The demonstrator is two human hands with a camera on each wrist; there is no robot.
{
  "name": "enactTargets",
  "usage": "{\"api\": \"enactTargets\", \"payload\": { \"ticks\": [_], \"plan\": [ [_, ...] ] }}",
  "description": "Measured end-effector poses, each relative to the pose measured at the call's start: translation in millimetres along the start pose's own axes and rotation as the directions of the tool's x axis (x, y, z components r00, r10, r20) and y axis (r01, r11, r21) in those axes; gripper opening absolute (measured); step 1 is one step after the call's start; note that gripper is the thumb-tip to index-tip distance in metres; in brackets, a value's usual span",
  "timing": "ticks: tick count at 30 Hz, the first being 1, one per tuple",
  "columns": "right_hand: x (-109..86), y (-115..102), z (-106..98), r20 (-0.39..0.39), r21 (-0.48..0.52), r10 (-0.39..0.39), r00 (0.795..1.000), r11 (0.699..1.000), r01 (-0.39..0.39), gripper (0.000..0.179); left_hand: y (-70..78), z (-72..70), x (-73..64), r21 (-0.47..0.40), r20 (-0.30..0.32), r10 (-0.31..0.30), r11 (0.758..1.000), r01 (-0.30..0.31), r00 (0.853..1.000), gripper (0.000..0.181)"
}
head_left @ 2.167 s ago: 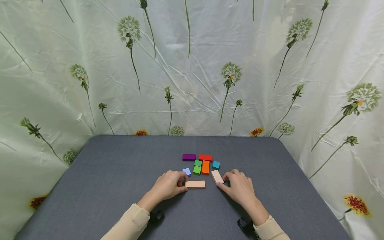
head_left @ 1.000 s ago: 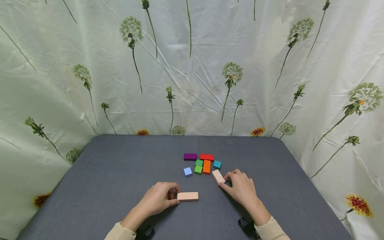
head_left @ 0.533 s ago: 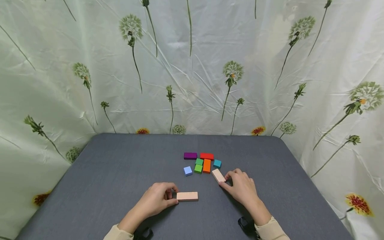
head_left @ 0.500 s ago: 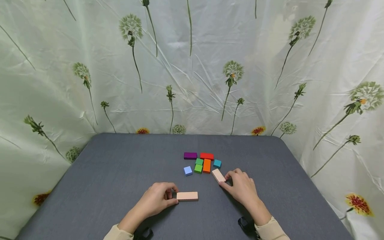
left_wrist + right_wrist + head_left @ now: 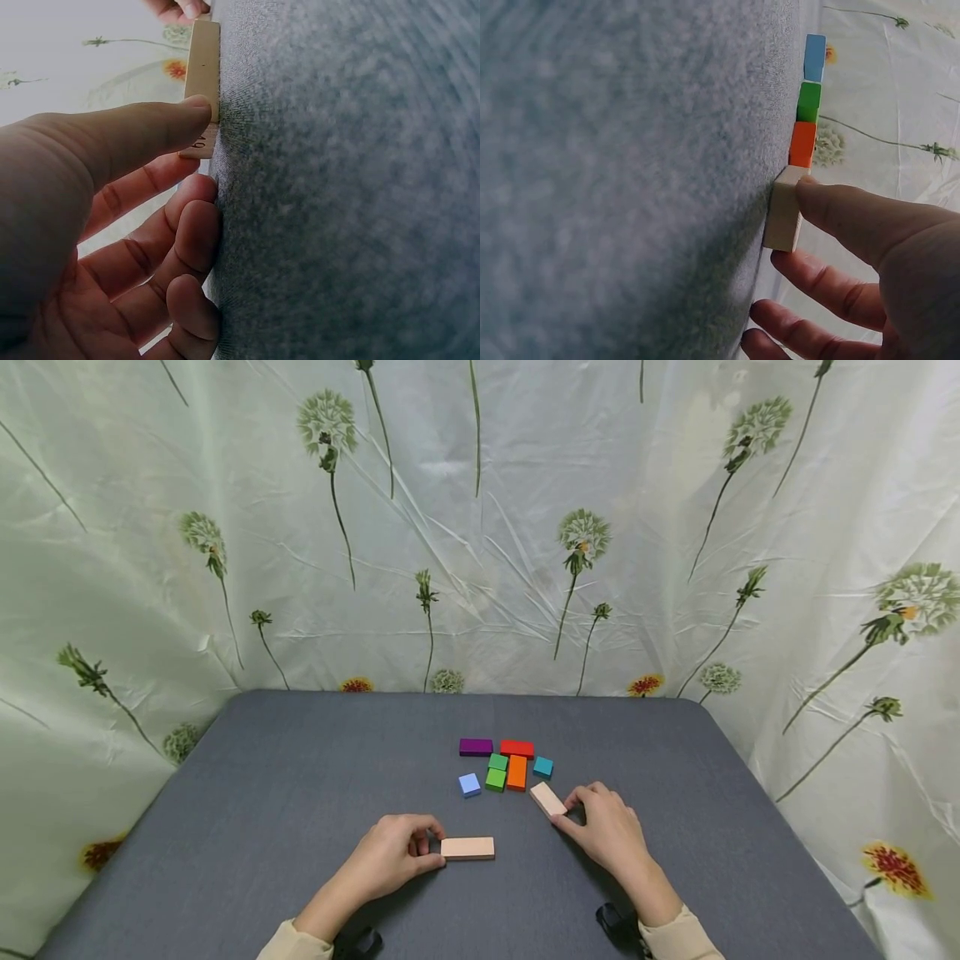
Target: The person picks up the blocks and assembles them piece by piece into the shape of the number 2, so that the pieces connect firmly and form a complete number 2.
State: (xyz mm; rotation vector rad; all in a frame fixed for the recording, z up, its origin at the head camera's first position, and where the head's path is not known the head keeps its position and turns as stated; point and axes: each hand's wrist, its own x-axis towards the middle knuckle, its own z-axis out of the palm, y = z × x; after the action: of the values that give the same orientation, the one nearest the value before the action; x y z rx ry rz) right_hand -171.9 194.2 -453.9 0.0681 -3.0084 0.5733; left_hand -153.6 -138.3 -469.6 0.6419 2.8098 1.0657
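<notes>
With thumb and forefinger, my left hand point(image 5: 387, 857) pinches the left end of a plain wooden block point(image 5: 468, 848) that lies flat on the table. Dark printed marks show on the end of this wooden block point(image 5: 202, 71) in the left wrist view. My right hand point(image 5: 606, 828) pinches a second plain wooden block point(image 5: 547, 799), which lies at a slant. In the right wrist view, the thumb is on one face of that wooden block point(image 5: 784, 210) and a finger touches its near end. Beyond it stand an orange block point(image 5: 517, 773) and a teal block point(image 5: 543, 767).
A light blue block point(image 5: 469, 785), two green blocks point(image 5: 496, 779), a purple block point(image 5: 476, 747) and a red block point(image 5: 517, 749) sit close together mid-table. The grey table point(image 5: 315, 760) ends at a flowered curtain point(image 5: 480, 568) behind.
Since the earliest frame, my left hand has drawn its wooden block toward me and slightly left, away from the coloured blocks. Over the last second, both hands stay nearly still.
</notes>
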Motion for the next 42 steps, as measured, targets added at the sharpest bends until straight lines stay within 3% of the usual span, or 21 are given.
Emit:
{"api": "enactTargets", "payload": {
  "ticks": [14,42],
  "plan": [
    [-6.2,7.3,-2.1,0.036,0.054,0.041,0.999,0.998,-0.043,0.023,-1.1,0.8,0.6,-0.012,0.015,-0.019,1.000,0.019,1.000,0.022],
    [-9.6,17.8,-5.3,0.054,0.135,-0.020,0.998,0.991,0.012,0.022,0.6,0.2,0.5,-0.028,0.023,-0.044,0.999,0.045,0.999,0.021]
  ]
}}
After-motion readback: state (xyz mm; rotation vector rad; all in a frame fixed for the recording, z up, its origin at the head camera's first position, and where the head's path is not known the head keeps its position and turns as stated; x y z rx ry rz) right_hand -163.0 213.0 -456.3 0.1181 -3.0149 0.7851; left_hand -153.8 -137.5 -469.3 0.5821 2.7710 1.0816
